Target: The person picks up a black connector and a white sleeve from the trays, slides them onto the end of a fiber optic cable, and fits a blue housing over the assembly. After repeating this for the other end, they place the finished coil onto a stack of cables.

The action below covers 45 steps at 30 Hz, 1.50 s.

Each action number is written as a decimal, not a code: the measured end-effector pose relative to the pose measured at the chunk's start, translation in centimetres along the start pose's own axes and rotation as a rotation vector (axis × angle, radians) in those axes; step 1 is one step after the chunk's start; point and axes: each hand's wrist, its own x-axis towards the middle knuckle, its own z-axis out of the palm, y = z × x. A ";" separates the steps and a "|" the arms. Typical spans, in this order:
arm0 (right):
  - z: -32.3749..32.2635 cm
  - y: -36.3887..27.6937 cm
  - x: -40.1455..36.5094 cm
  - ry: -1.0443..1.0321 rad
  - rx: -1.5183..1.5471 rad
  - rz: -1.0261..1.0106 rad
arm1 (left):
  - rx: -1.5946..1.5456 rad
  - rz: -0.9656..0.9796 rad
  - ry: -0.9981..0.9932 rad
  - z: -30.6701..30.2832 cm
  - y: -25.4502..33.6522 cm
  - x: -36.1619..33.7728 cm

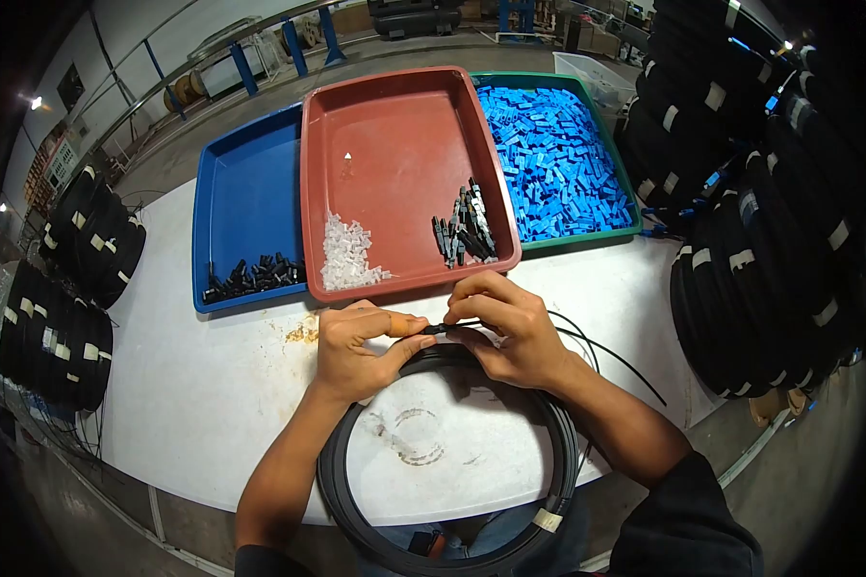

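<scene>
Over the far side of a coil of black cable (333,471), my two hands meet at a small black connector (436,329). My left hand (364,348) pinches the connector between thumb and fingers; a tan band wraps one finger. On the other side, my right hand (510,327) has its fingers closed at the thin black cable (614,358) where it joins the connector. That cable's loose end runs out to the right beneath the right hand. The coil rests on the white table and overhangs its near edge, with a pale tape tag (547,520) on it.
A red tray (394,125) holds clear plastic pieces (348,252) and black connector parts (467,226). It overlaps a blue tray (245,192) with black pieces (255,277) and a green tray (577,240) of blue connectors (553,159). Cable coils (741,279) stack on the right and left.
</scene>
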 end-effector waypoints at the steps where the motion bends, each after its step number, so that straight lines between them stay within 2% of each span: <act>1: 0.0 0.1 -0.2 -0.022 -0.008 0.021 | 0.015 0.021 -0.014 0.0 0.2 0.1; 8: 0.0 0.3 -0.5 -0.062 0.021 0.107 | 0.011 0.060 -0.028 0.1 0.0 0.1; 11: -0.2 -0.1 0.0 -0.003 -0.040 0.019 | 0.020 0.014 -0.031 0.0 0.3 0.2; 17: 0.0 0.7 -0.6 -0.085 0.001 0.098 | 0.059 0.069 -0.048 0.0 0.2 0.1; 24: -0.2 0.1 -0.1 -0.031 -0.036 0.045 | 0.038 0.051 -0.038 0.0 0.3 0.2; 30: -0.1 0.6 -0.4 -0.081 0.035 0.105 | 0.029 0.085 -0.060 0.0 0.3 0.3; 35: 0.2 0.4 -0.2 0.029 0.015 0.036 | 0.003 0.078 -0.022 0.3 0.0 0.2; 39: 0.1 0.5 -0.2 0.013 -0.012 0.030 | 0.027 0.062 -0.031 0.1 0.4 0.3; 45: 0.1 0.7 -0.6 -0.029 0.072 0.117 | 0.049 0.126 -0.053 0.1 0.0 0.2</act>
